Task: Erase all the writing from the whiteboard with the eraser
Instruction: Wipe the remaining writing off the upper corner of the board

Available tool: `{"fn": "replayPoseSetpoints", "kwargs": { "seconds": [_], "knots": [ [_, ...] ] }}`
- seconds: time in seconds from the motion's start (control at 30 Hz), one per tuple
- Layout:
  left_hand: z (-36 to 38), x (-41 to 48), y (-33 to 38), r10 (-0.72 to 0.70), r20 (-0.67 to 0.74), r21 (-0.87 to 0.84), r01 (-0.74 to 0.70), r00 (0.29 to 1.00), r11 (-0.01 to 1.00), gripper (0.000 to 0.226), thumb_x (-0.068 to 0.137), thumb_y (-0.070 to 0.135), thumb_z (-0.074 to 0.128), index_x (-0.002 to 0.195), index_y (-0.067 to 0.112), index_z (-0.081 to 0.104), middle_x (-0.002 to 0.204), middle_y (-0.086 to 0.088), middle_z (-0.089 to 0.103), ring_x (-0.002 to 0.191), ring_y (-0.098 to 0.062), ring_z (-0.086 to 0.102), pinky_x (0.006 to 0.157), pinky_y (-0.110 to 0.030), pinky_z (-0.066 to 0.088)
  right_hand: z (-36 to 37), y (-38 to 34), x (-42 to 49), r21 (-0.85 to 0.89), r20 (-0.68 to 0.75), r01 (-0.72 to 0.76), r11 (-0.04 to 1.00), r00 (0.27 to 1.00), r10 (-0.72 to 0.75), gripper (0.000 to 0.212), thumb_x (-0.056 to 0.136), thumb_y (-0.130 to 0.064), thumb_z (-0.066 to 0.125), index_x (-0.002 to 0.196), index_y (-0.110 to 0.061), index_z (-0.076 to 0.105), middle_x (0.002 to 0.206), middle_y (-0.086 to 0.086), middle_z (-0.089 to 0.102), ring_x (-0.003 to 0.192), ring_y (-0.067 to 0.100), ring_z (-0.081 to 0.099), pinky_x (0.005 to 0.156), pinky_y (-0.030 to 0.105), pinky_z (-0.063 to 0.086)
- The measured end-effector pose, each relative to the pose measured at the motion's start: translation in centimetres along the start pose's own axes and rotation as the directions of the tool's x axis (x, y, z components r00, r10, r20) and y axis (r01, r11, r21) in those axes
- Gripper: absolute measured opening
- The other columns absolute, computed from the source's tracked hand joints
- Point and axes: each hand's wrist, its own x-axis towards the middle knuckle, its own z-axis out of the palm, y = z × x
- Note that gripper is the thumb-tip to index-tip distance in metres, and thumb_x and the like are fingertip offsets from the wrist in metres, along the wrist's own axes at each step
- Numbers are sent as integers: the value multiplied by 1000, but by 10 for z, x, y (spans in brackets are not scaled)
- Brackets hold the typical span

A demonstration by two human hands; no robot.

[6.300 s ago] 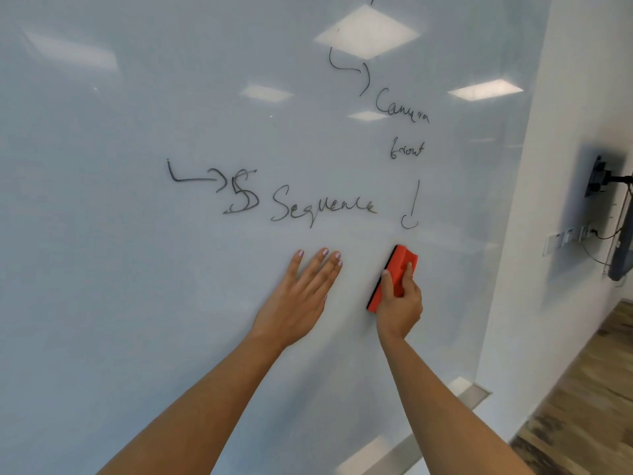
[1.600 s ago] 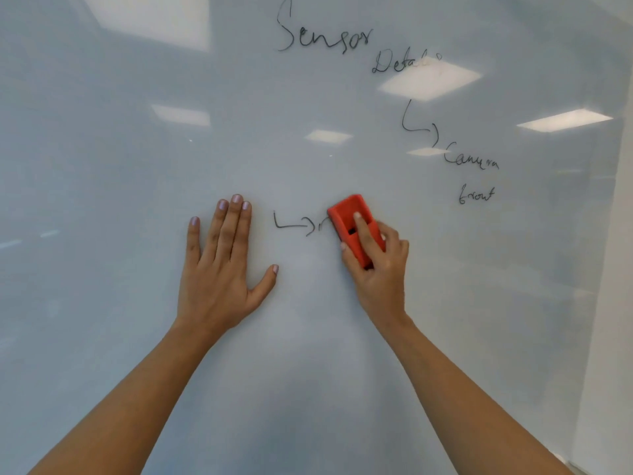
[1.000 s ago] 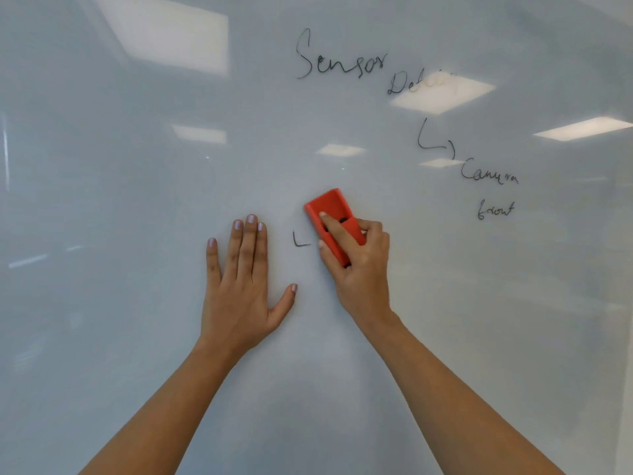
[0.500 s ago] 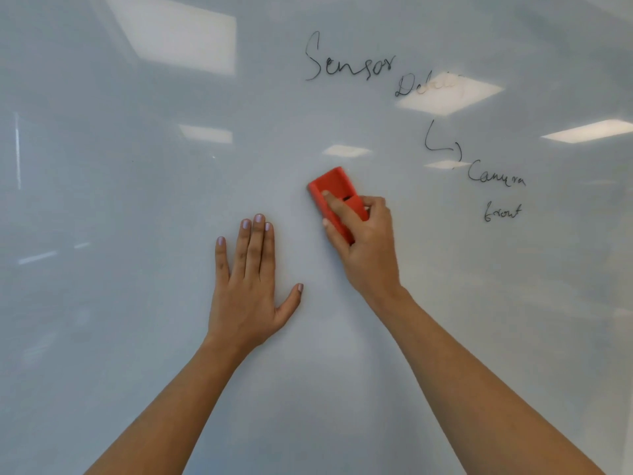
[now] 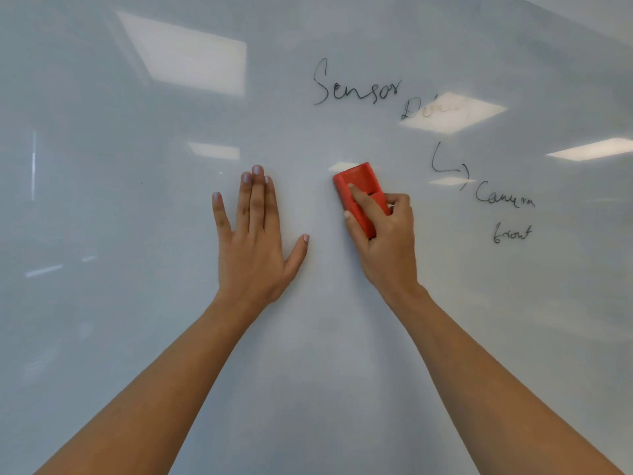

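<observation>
Two hands: left hand (image 5: 255, 241) spread flat on whiteboard (image 5: 102, 303), right hand (image 5: 387, 241) gripping one eraser (image 5: 359, 186); four words remain.

Surface: glossy whiteboard (image 5: 137, 303)
Pressed flat on it: left hand (image 5: 255, 241)
Held against it: red eraser (image 5: 359, 195)
Writing left: "Sensor" (image 5: 356, 87), "Camera" (image 5: 503, 200)

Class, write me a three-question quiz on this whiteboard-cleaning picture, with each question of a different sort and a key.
1. True or false: the left hand holds the red eraser.
2. Which word is highest on the whiteboard? A "Sensor" B "Camera" C "front"
3. Fill in: the right hand presses the eraser against the ____.

Key: 1 false; 2 A; 3 whiteboard.
</observation>
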Motion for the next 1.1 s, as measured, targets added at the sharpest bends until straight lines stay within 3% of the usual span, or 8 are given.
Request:
{"fn": "replayPoseSetpoints", "kwargs": {
  "seconds": [0.13, 0.17, 0.33, 0.47, 0.6, 0.77, 0.87, 1.1],
  "knots": [
    [2, 22, -5, 32, -29, -8, -32, 999, 999, 89, 96, 60, 27, 155, -3, 4, 165, -16, 0, 153, -26, -3, 119, -53, -12, -9, 11, -11, -78, 141, 262, 962, 958, -249, 41, 95, -36, 59, 135, -31, 56, 115, 10, 49, 100, 20, 48, 89, 30, 47],
    [2, 25, -6, 46, -36, -3, -46, 998, 999, 90, 95, 60, 27, 155, -3, 3, 165, -16, 0, 153, -25, -3, 119, -52, -12, -12, 18, -7, -96, 122, 247, 964, 964, -235, 40, 95, -37, 59, 135, -31, 57, 114, 9, 49, 100, 20, 48, 89, 32, 48],
    [-1, 55, -6, 54, -67, 9, -54, 996, 999, 91, 95, 62, 24, 155, -3, 4, 165, -13, -2, 153, -23, -6, 118, -51, -13, -4, 20, 42, -2, -91, -95, 995, 991, 95, 41, 94, -39, 57, 135, -32, 54, 112, 1, 40, 100, 20, 49, 93, 36, 49],
    [-3, 89, -2, 30, -103, -11, -31, 994, 999, 84, 96, 58, 23, 156, 1, 8, 166, -8, -4, 152, -22, -7, 120, -54, -7, 10, -2, 52, 4, -67, 45, 999, 997, -44, 43, 93, -36, 60, 136, -30, 54, 112, 3, 43, 98, 17, 49, 88, 27, 48],
    [5, 93, -2, 19, -120, -70, -27, 993, 997, 79, 98, 55, 21, 157, 5, 7, 166, -6, -2, 153, -21, -5, 121, -54, -4, 0, 11, 46, -51, 69, 252, 967, 966, -248, 45, 93, -35, 61, 137, -32, 53, 113, 7, 47, 100, 19, 51, 86, 32, 52],
    [9, 90, -2, 14, -120, -89, -25, 993, 996, 80, 97, 55, 21, 157, 5, 6, 166, -8, 1, 153, -23, -2, 122, -52, -1, 4, 4, 92, -61, -57, 110, 992, 992, -113, 43, 95, -35, 58, 137, -29, 53, 106, 2, 41, 95, 19, 49, 85, 29, 50],
    [10, 89, -2, 8, -120, -96, -20, 993, 995, 80, 97, 55, 21, 157, 5, 7, 166, -9, 3, 153, -24, 0, 122, -51, -2, 17, -16, 126, -56, -59, 59, 997, 996, -63, 45, 96, -37, 55, 140, -29, 50, 109, 4, 42, 98, 20, 49, 89, 27, 47],
    [10, 90, -2, 13, -114, -100, -24, 993, 995, 80, 96, 55, 21, 157, 5, 9, 165, -11, 7, 153, -26, 5, 121, -51, -1, 10, -11, 110, -69, 59, 276, 959, 960, -273, 43, 94, -35, 58, 137, -29, 53, 109, 7, 45, 97, 23, 48, 86, 34, 50]
  ]
}}
